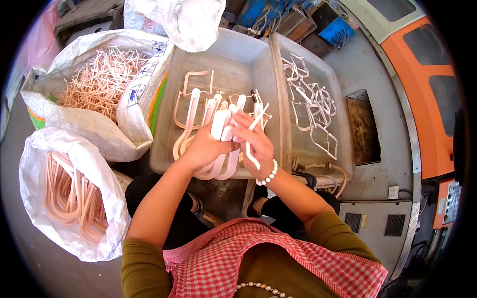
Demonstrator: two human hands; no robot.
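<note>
White sack [31, 171] holds pink loops [74, 196]; left hand [204, 149] clamps pale bent pieces [220, 124], right hand [259, 145] seemingly pinches a strip [258, 117].

Blue printed marks [135, 95] are seen on the white woven sack [94, 124]. No words can be read clearly.

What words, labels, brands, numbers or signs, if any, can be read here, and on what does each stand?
None can be read with confidence.
Large white woven sack: dark blue printed marks near its rim, too small and slanted to read.
White sack at the top: faint reddish print, too blurred to read.
Control panel at the right edge: markings too small to read.
Pale curved pieces in the left hand: no print shows.
</note>
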